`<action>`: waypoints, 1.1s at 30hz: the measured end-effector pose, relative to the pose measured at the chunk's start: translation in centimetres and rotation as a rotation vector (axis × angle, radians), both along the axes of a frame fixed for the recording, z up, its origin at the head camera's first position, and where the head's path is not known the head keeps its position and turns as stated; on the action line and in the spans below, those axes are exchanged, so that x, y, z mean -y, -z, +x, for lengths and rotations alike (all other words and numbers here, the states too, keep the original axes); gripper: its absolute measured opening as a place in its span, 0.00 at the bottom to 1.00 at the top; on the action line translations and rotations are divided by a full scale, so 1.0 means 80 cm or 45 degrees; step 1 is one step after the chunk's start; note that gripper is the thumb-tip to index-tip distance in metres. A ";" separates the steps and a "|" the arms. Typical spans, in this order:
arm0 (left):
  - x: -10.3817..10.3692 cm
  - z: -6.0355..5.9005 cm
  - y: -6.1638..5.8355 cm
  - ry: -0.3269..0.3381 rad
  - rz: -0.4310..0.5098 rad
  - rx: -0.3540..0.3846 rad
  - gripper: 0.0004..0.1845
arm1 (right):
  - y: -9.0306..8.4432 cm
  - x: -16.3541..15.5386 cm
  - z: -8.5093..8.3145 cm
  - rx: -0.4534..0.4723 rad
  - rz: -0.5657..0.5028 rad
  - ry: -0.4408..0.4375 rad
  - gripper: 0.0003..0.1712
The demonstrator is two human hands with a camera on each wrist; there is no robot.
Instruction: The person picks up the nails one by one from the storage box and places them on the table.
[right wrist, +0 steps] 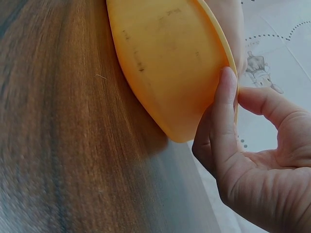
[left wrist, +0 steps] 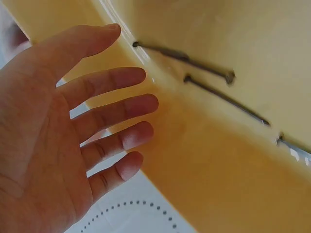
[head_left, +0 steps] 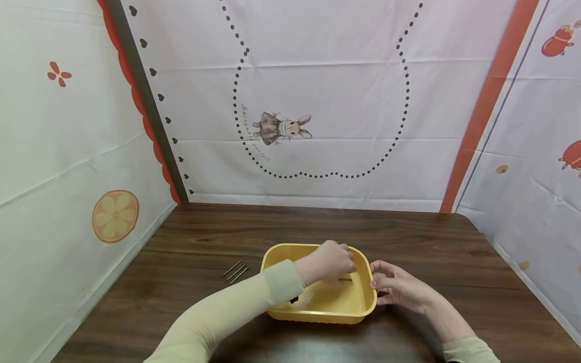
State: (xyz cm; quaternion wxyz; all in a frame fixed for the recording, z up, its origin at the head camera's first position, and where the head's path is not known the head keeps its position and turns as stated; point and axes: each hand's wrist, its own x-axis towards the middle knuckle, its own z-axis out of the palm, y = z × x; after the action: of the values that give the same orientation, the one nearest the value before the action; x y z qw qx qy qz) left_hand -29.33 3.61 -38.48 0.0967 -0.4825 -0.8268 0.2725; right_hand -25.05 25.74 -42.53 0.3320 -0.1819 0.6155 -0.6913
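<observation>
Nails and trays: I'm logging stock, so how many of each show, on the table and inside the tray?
Yellow tray: 1
Nails on the table: 3
Nails inside the tray: 3 visible; the last only partly in view
Total: 7

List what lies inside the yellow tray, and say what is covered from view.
In the left wrist view, three thin metal nails lie inside the yellow tray. In the head view, the left hand reaches in and covers most of them; a dark bit cannot be identified.

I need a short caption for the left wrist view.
Open left hand inside a yellow tray holding three nails.
</observation>
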 end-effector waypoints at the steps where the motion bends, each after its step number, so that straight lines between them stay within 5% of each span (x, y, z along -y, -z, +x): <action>1: -0.002 0.001 0.003 0.004 0.000 -0.002 0.16 | 0.000 0.000 0.000 -0.001 -0.002 -0.002 0.11; 7: -0.010 0.001 0.017 0.014 -0.003 0.026 0.14 | 0.003 -0.001 0.001 0.012 -0.013 -0.002 0.12; 22: -0.006 -0.004 0.025 -0.026 0.062 0.036 0.12 | 0.002 -0.001 0.000 -0.008 -0.023 -0.012 0.13; 33: -0.013 0.003 0.031 -0.079 -0.027 0.076 0.07 | 0.002 -0.001 -0.001 -0.005 -0.046 -0.030 0.13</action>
State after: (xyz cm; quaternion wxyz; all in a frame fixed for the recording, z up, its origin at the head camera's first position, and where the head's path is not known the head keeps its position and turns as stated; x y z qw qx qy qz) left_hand -29.05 4.61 -40.92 0.0582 -0.4657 -0.8409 0.2696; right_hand -25.13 25.78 -42.69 0.3354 -0.1965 0.6014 -0.6980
